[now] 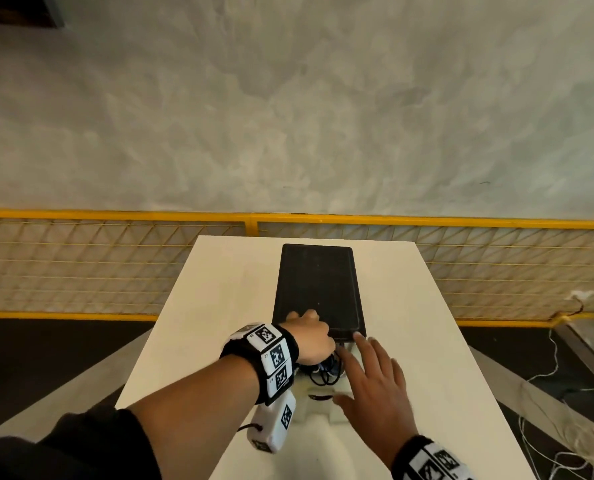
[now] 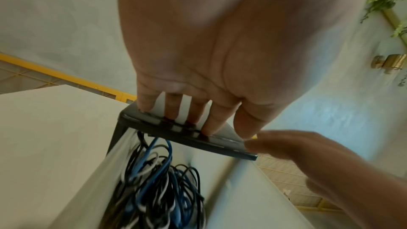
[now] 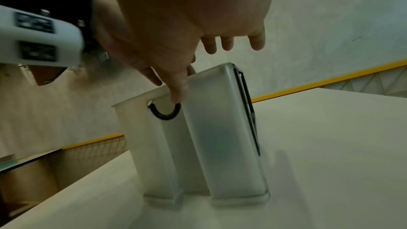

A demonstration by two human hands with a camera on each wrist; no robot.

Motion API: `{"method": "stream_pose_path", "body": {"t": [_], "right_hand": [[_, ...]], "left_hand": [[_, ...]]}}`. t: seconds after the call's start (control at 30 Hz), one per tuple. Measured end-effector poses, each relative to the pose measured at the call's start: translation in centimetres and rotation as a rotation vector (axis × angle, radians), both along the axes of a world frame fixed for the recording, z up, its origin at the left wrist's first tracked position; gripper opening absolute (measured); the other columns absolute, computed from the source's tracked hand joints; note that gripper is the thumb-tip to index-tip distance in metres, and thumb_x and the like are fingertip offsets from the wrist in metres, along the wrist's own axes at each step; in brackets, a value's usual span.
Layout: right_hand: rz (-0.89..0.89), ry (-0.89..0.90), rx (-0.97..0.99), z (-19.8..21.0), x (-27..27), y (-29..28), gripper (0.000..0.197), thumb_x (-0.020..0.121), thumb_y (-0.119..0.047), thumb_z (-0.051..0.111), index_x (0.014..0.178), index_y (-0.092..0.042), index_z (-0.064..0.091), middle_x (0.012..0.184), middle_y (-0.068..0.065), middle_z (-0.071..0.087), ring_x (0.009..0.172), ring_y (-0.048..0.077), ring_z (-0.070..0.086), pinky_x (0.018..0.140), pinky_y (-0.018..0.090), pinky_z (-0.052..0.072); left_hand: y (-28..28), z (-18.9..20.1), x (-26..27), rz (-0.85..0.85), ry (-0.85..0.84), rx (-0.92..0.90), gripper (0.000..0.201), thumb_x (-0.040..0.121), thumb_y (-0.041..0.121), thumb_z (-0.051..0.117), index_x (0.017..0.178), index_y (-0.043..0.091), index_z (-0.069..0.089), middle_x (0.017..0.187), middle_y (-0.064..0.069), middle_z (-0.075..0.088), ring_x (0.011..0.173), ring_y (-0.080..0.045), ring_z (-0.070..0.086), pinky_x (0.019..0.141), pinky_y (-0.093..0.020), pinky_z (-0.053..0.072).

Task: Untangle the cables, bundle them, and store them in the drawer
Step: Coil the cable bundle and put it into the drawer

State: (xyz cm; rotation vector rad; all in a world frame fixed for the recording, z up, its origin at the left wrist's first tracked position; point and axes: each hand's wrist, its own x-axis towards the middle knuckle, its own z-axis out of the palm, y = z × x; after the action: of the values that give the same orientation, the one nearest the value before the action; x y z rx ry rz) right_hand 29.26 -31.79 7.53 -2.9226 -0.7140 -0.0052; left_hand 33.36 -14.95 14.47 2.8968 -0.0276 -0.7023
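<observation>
Drawer unit (image 1: pixel 319 289) on white worktop (image 1: pixel 219 306): black top, translucent drawer (image 3: pixel 220 137) pulled partway out toward person.

Cables (image 2: pixel 158 189), blue, black and white, lie heaped inside drawer; bundled or not, cannot tell.

Left hand (image 1: pixel 311 336) rests on black top's near edge, fingers (image 2: pixel 213 123) straight, slightly spread, pressing down.

Right hand (image 1: pixel 375 375) at drawer front, fingers relaxed and spread, gripping nothing; thumb tip at cutout handle (image 3: pixel 165 111).

Step judged: closing drawer.

Advice: keep left hand bracing unit, push front squarely, tuck stray loops below rim first to avoid pinching.
</observation>
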Motion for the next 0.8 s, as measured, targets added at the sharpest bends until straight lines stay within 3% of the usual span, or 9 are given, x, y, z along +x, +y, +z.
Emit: {"method": "stream_pose_path", "body": {"t": [0.13, 0.3, 0.47, 0.63, 0.7, 0.8], "right_hand": [[-0.040, -0.014, 0.001, -0.6, 3.1, 1.2, 0.095, 0.059, -0.046, 0.087, 0.142, -0.024, 0.046, 0.154, 0.007, 0.039, 0.139, 0.032, 0.042, 0.097, 0.056, 0.048], [-0.025, -0.041, 0.017, -0.9, 6.2, 2.6, 0.074, 0.083, -0.039, 0.071, 0.148, -0.022, 0.040, 0.160, 0.003, 0.028, 0.148, 0.028, 0.024, 0.109, 0.055, 0.035], [-0.033, -0.065, 0.081, -1.2, 7.3, 3.2, 0.063, 0.075, -0.032, 0.081, 0.133, -0.019, 0.058, 0.145, 0.004, 0.053, 0.136, 0.029, 0.047, 0.093, 0.048, 0.052], [-0.012, -0.064, 0.109, -1.5, 7.5, 2.7, 0.066, 0.073, -0.038, 0.082, 0.132, -0.021, 0.058, 0.143, 0.003, 0.054, 0.134, 0.028, 0.049, 0.092, 0.047, 0.054], [-0.024, -0.040, 0.104, -0.8, 7.5, 3.0, 0.064, 0.079, -0.040, 0.076, 0.137, -0.023, 0.054, 0.149, 0.001, 0.048, 0.139, 0.026, 0.043, 0.099, 0.048, 0.049], [-0.028, 0.059, 0.099, -0.1, 7.0, 2.7, 0.070, 0.091, -0.045, 0.059, 0.152, -0.028, 0.028, 0.163, -0.005, 0.019, 0.151, 0.020, 0.014, 0.116, 0.045, 0.030]], "left_hand": [[0.5, -0.9, 0.0, -0.014, -0.029, -0.031, 0.042, 0.098, 0.029, 0.035, 0.130, 0.008, 0.054, 0.144, -0.011, 0.042, 0.133, -0.034, 0.035, 0.108, -0.050, 0.033], [1.0, -1.6, -0.1, -0.017, -0.058, -0.094, 0.042, 0.098, 0.030, 0.039, 0.131, 0.008, 0.052, 0.141, -0.012, 0.044, 0.131, -0.034, 0.036, 0.107, -0.051, 0.033], [0.9, -1.3, -0.2, -0.006, -0.013, -0.105, 0.046, 0.095, 0.033, 0.037, 0.135, 0.012, 0.049, 0.146, -0.011, 0.039, 0.133, -0.035, 0.031, 0.108, -0.050, 0.033], [0.7, 0.0, -0.7, 0.046, 0.074, -0.129, 0.052, 0.097, 0.034, 0.032, 0.147, 0.021, 0.037, 0.159, -0.003, 0.020, 0.142, -0.036, 0.017, 0.115, -0.052, 0.027], [0.8, 0.2, -0.8, 0.051, 0.069, -0.139, 0.053, 0.097, 0.035, 0.033, 0.148, 0.022, 0.036, 0.160, -0.002, 0.019, 0.143, -0.036, 0.015, 0.116, -0.053, 0.026], [0.9, 0.7, -1.2, 0.069, 0.073, -0.188, 0.057, 0.097, 0.034, 0.035, 0.152, 0.023, 0.029, 0.164, 0.000, 0.013, 0.148, -0.034, 0.010, 0.119, -0.051, 0.021]]}}
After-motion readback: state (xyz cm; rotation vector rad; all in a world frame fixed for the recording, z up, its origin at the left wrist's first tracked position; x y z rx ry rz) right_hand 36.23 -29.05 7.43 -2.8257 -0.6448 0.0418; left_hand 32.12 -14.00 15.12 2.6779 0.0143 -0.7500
